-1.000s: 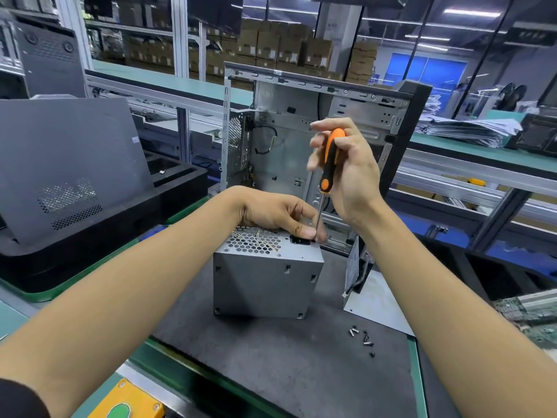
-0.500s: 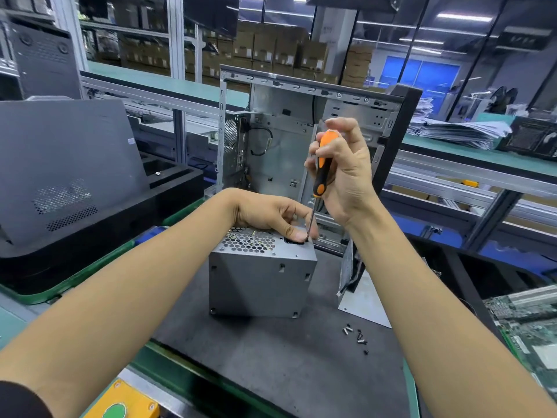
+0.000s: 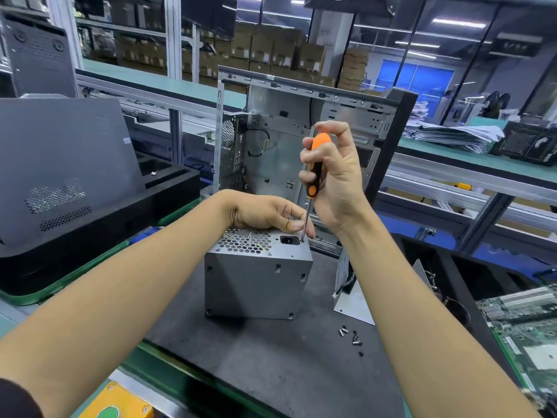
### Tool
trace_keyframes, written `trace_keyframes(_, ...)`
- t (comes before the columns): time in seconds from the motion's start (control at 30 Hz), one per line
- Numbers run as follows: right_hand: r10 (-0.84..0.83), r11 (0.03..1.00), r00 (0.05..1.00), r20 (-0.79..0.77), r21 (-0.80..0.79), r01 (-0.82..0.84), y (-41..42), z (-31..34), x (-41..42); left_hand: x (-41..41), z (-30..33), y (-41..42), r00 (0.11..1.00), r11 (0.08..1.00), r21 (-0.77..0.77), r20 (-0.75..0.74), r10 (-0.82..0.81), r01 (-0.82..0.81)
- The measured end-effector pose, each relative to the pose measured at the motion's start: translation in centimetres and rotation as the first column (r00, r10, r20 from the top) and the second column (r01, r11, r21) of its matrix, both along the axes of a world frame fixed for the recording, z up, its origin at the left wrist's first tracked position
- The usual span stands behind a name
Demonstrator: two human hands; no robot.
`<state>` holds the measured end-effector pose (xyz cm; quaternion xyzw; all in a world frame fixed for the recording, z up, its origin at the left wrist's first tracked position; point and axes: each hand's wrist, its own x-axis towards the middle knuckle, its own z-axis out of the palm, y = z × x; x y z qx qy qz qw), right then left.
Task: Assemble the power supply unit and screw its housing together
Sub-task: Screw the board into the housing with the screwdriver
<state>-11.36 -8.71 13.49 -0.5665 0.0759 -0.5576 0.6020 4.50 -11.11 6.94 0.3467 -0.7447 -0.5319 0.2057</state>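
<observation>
Grey metal power supply unit sits closed; right hand grips orange-black screwdriver on a corner screw, left hand steadies the shaft; spare screws remain.

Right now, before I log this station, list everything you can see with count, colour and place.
Grey metal power supply box: one, grey, centre of the dark mat.
Orange-and-black screwdriver: one, tip at the box's top right corner.
Loose small screws: about five, silver and dark, on the mat right of the box.
Open metal computer case: one, grey with black front, behind the box.
Dark grey side panel: one, leaning at left.
Green circuit board: one, far right.
Yellow button box: one, bottom edge.
Stack of papers: one, white, right rear bench.
Left hand: steadies the box top, fingertips by the screwdriver shaft.
Right hand: grips the screwdriver handle.
</observation>
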Motion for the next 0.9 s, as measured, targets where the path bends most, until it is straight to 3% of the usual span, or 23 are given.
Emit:
trace_keyframes(0.13, 0.096, 0.991, 0.995, -0.001, -0.091, -0.096, -0.3, -0.2, -0.4, 0.0, 0.0, -0.1, 1.0, 1.0, 0.029, -0.017, -0.005, 0.005)
trace_keyframes(0.27, 0.163, 0.984, 0.986, -0.032, -0.071, -0.165, -0.3, -0.6, -0.9, 0.0, 0.2, -0.1, 1.0, 1.0, 0.017, -0.013, -0.005, 0.005)
trace_keyframes(0.47, 0.06, 0.994, 0.998, -0.022, -0.09, -0.062, -0.2, 0.4, -0.5, -0.3, 0.3, 0.2, 0.999, 0.999, 0.03, -0.04, -0.013, 0.014)
trace_keyframes(0.67, 0.238, 0.969, 0.969, -0.061, -0.052, -0.241, -0.1, -0.7, -0.7, -0.3, 0.1, 0.0, 0.999, 0.999, -0.005, -0.012, 0.044, -0.044)
trace_keyframes(0.83, 0.076, 0.994, 0.996, -0.046, -0.074, -0.079, 0.4, 0.1, -0.1, -0.5, 0.5, 0.5, 0.999, 0.999, -0.015, 0.013, 0.031, -0.031)
trace_keyframes(0.9, 0.088, 0.993, 0.995, -0.038, -0.08, -0.091, 0.3, 0.3, -0.2, -0.5, 0.6, 0.6, 1.0, 1.0, -0.002, 0.004, 0.022, -0.022)
